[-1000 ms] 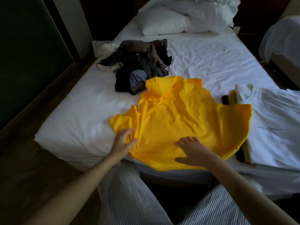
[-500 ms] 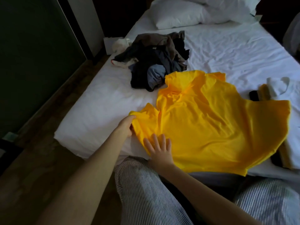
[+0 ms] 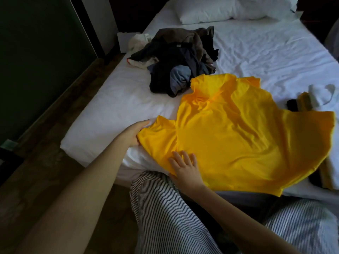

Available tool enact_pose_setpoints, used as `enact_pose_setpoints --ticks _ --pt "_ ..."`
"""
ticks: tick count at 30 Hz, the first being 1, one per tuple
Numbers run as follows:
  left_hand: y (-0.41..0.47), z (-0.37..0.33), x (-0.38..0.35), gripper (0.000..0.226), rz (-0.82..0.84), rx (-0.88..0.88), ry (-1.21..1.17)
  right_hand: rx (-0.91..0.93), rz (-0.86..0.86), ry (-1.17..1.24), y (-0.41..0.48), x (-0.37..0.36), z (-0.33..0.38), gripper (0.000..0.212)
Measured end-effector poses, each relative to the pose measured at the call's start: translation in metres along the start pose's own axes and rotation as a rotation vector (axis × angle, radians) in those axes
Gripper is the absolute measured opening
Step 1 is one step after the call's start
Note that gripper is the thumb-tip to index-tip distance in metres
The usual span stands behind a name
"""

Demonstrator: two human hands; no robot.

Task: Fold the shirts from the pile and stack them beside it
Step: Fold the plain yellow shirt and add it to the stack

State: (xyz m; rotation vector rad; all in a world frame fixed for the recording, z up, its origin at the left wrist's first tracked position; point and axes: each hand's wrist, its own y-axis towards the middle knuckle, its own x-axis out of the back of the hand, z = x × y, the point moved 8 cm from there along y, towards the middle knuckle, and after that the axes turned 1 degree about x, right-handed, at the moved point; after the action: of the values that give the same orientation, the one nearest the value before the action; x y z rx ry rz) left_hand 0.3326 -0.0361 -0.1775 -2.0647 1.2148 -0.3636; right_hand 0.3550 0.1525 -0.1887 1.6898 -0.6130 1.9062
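So the yellow shirt [image 3: 247,136] is spread out on the near part of the bed [image 3: 110,110], front of me, pretty rumpled, with the collar end pointing to the far side and the hem hanging a bit over the near edge by my striped trousers [image 3: 165,217].

My left grip [image 3: 132,133] has hold of the end of the left sleeve. The fingers go under the cloth so I can't see them, and the thumb lies out along the sheet just beside the sleeve. My right grip [image 3: 185,167] is wide open, fingers straight and spread, palm pressing flat on the shirt's near left corner, holding nothing.

The pile of clothes [image 3: 179,57] is on the far left of the bed, a jumble of dark, brown and blue-grey stuff, its near edge touching the yellow collar. Over on the right edge there's a white shirt [image 3: 321,94] lying on top of some other folded things, and the yellow shirt's right side overlaps them. Can't really make out what's underneath. Pillows [image 3: 211,10] sit at the far end.
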Motion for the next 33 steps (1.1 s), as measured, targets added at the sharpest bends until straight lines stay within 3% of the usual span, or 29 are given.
enact_pose_setpoints --ticks 3,5,9,11,14,16,21,24,26,28,30,31,33 --pt "0.009 -0.014 0.001 0.061 -0.114 0.001 0.444 -0.028 -0.126 0.071 0.001 0.014 0.004 0.037" --pt "0.013 -0.023 0.005 0.05 -0.213 -0.044 0.62 -0.028 -0.228 0.183 0.0 0.023 -0.001 0.012" --pt "0.014 -0.033 0.007 0.048 -0.222 -0.08 0.564 -0.093 -0.156 0.552 -0.004 0.022 -0.021 0.017" --pt "0.015 -0.031 0.009 0.047 -0.209 -0.028 0.548 -0.195 -0.044 0.76 -0.006 0.014 -0.031 0.014" --pt "0.011 -0.039 -0.005 0.033 -0.159 0.003 0.603 -0.35 -0.028 1.009 -0.01 0.008 -0.041 0.023" --pt "0.006 -0.052 -0.028 0.016 -0.113 -0.016 0.6 -0.482 -0.016 1.236 -0.015 0.0 -0.047 0.026" --pt "-0.006 -0.064 -0.122 0.027 0.101 -0.05 0.408 -0.827 0.062 1.753 -0.039 -0.024 -0.054 0.02" --pt "-0.011 -0.055 -0.168 0.028 0.245 -0.09 0.414 -0.841 0.108 1.924 -0.047 -0.031 -0.049 0.012" --pt "-0.008 -0.053 -0.178 0.022 0.222 -0.223 0.481 -0.84 0.113 1.942 -0.052 -0.034 -0.048 0.007" --pt "-0.004 -0.053 -0.174 0.027 0.122 -0.459 0.634 -0.873 0.089 1.929 -0.054 -0.037 -0.051 0.009" --pt "-0.008 -0.043 -0.17 0.043 0.047 -0.71 0.952 -0.898 0.057 1.892 -0.053 -0.038 -0.054 0.009" --pt "-0.008 -0.03 -0.168 0.049 0.031 -0.787 1.157 -0.909 0.048 1.86 -0.053 -0.039 -0.055 0.01" --pt "0.001 0.007 -0.161 0.053 0.038 -0.773 1.523 -0.921 0.051 1.801 -0.053 -0.041 -0.056 0.013"
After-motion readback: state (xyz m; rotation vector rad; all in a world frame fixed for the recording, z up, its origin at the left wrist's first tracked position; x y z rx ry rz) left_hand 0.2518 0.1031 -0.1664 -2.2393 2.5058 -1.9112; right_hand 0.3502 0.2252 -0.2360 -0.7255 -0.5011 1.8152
